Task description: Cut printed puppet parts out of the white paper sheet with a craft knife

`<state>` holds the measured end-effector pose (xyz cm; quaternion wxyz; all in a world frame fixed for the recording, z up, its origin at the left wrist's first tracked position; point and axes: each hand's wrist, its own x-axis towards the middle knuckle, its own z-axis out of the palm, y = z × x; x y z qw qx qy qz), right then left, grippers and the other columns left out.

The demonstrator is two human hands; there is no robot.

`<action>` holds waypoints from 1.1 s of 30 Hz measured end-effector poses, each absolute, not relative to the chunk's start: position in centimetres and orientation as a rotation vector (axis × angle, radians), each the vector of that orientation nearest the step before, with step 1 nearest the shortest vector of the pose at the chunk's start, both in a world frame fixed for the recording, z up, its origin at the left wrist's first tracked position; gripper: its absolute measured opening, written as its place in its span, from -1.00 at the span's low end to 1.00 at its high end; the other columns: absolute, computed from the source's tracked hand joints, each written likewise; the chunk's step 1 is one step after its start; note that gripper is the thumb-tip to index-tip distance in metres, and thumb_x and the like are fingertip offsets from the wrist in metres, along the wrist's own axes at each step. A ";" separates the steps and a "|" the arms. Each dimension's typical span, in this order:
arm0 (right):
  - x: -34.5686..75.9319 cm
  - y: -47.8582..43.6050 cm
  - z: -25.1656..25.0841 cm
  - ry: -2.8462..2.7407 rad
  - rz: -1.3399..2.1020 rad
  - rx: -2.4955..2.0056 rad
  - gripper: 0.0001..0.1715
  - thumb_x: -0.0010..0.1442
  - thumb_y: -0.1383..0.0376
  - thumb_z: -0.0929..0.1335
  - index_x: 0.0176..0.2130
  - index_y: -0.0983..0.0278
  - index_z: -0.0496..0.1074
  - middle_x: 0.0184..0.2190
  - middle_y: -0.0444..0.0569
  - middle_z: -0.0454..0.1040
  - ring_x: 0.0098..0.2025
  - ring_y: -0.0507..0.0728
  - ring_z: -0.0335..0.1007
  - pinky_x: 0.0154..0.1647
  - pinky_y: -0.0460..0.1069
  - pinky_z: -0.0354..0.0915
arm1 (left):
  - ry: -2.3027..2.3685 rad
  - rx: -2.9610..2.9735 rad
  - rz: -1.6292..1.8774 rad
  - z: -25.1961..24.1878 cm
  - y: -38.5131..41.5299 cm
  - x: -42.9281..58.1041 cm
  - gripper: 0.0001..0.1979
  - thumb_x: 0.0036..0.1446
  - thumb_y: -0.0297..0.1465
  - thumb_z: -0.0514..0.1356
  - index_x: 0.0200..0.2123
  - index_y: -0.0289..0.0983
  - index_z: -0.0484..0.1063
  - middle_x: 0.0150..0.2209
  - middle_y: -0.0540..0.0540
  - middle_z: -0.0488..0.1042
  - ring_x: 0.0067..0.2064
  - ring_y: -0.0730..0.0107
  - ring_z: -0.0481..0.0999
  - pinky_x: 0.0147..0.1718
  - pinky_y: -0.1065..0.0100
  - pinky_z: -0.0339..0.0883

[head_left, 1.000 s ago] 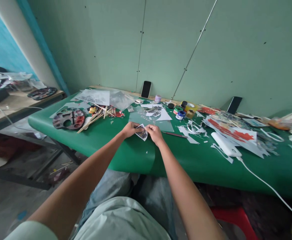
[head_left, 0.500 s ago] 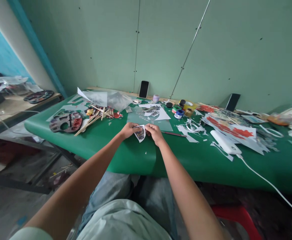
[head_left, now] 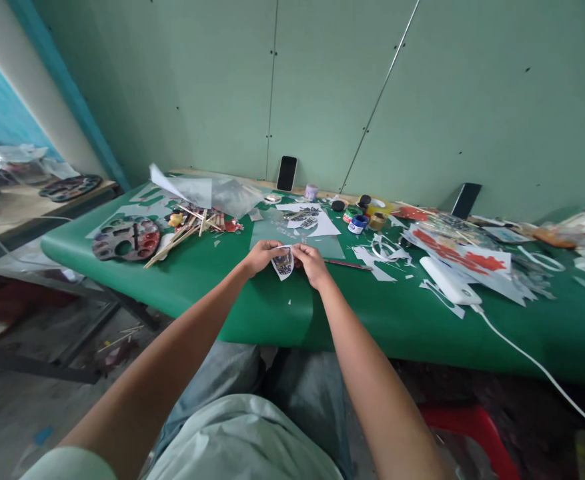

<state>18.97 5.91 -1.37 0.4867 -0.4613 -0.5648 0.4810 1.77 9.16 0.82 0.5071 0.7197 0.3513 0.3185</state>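
Note:
A small white paper piece with a dark painted pattern [head_left: 283,265] is pinched between both hands, above the front part of the green-covered table [head_left: 267,320]. My left hand [head_left: 264,257] grips its left upper edge, thumb on top. On the opposite side my right hand [head_left: 310,263] closes on the upper right edge; some of its fingers are hidden behind the paper. Just beyond the hands lies a translucent sheet [head_left: 267,233], with white paper [head_left: 326,225] and dark-patterned cut pieces [head_left: 308,220] on it. A thin brush [head_left: 348,265] rests right of my right hand.
Left are a paint palette [head_left: 126,239] and wooden sticks [head_left: 179,239]. Paint jars [head_left: 357,224], paper scraps [head_left: 385,253], a white cabled device [head_left: 449,281] and red-painted paper [head_left: 459,253] lie right. Two phones, one black-screened [head_left: 287,173], one dark [head_left: 466,200], lean on the wall.
The paper has turned slightly in my fingers, its lower tip swinging a little. Both hands keep their pinch. The whole view has shifted slightly.

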 end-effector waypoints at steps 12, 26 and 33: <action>18.9 5.6 -1.0 -1.412 1.182 -1.124 -0.59 0.29 0.12 0.32 0.04 0.30 0.37 -0.02 0.03 0.42 -0.08 0.13 0.42 -0.09 0.12 0.40 | 0.857 1.743 0.741 0.8 9.3 1.7 -0.74 0.25 -0.24 0.17 -0.16 -0.35 0.42 -0.24 -0.06 0.48 -0.28 0.43 0.49 -0.28 0.29 0.45; 18.4 5.5 -1.0 -1.376 1.128 -1.170 -0.61 0.29 0.11 0.32 0.00 0.31 0.39 -0.07 0.00 0.44 -0.13 0.11 0.43 -0.14 0.09 0.41 | 0.877 1.787 0.750 0.6 9.3 1.7 -0.74 0.24 -0.24 0.18 -0.20 -0.36 0.43 -0.26 -0.05 0.48 -0.27 0.41 0.50 -0.27 0.28 0.45; 18.5 5.7 -1.0 -1.382 1.140 -1.205 -0.60 0.29 0.12 0.32 0.02 0.30 0.38 -0.04 0.01 0.43 -0.10 0.13 0.42 -0.10 0.11 0.41 | 0.845 1.781 0.741 0.8 9.3 1.7 -0.75 0.24 -0.26 0.19 -0.20 -0.36 0.44 -0.27 -0.05 0.48 -0.27 0.42 0.50 -0.26 0.28 0.46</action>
